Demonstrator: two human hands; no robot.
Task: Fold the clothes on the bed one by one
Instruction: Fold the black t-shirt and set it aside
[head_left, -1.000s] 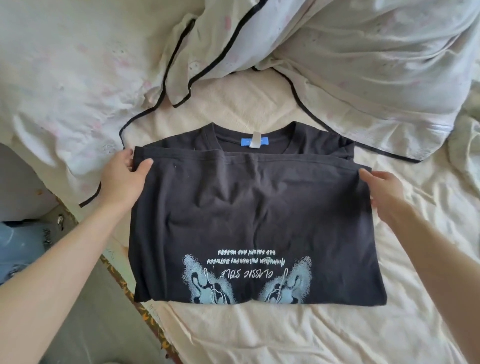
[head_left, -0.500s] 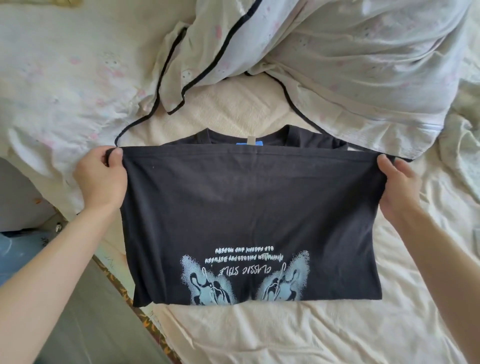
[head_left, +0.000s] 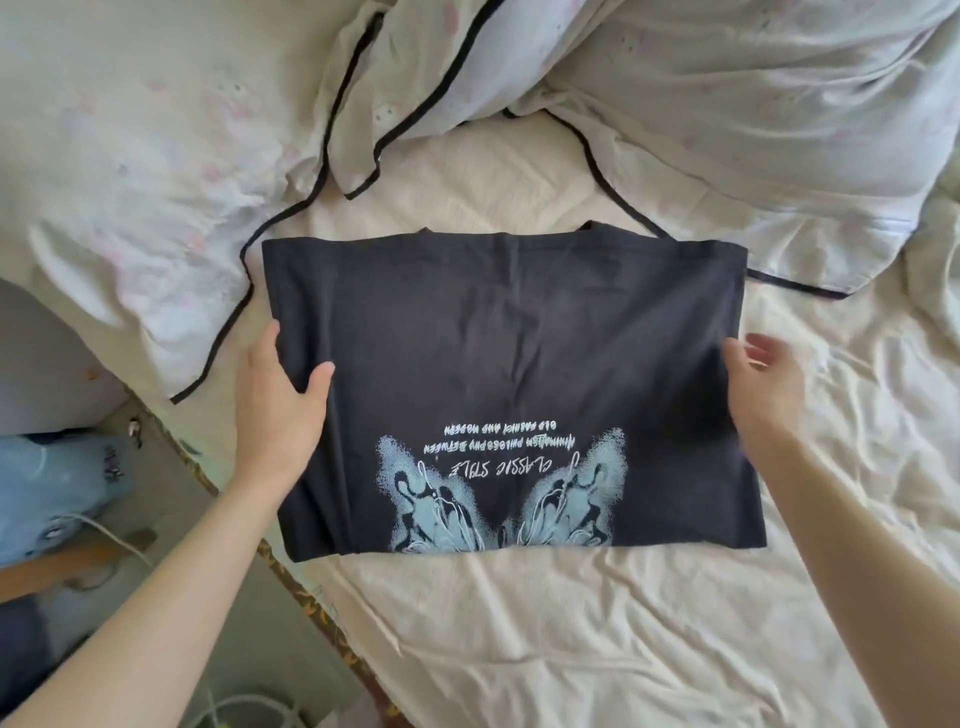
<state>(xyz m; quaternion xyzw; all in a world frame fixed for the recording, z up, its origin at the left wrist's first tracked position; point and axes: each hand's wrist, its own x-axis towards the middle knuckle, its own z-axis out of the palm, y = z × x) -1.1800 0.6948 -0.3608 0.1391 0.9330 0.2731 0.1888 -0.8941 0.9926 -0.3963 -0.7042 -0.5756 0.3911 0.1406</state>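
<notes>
Landmark: black T-shirt (head_left: 509, 374), folded in half, flat on the cream bedsheet (head_left: 571, 634), butterfly print at the near edge.
Left hand (head_left: 278, 400): on the shirt's left edge; thumb spread across the top layer, fingers tucked under the edge, pinching the fabric.
Right hand (head_left: 758, 384): at the shirt's right edge; thumb on the cloth, fingers loosely extended beyond the edge; actual grip cannot be told.
Change: half a second ago both hands held the hem taut at the far corners; hem now laid over the collar, hands moved down to mid-sides.
Meaning for task: lengthwise fold judged complete; a crosswise fold looks next.
Beyond the shirt: rumpled duvet (head_left: 727, 114) with black piping, its edge just beside the far right corner.
Hidden: collar and label covered, only two small neckline tips visible; lower layer and sleeves out of sight.
Cut off: floor items left of the shirt, blurred, unidentifiable.
</notes>
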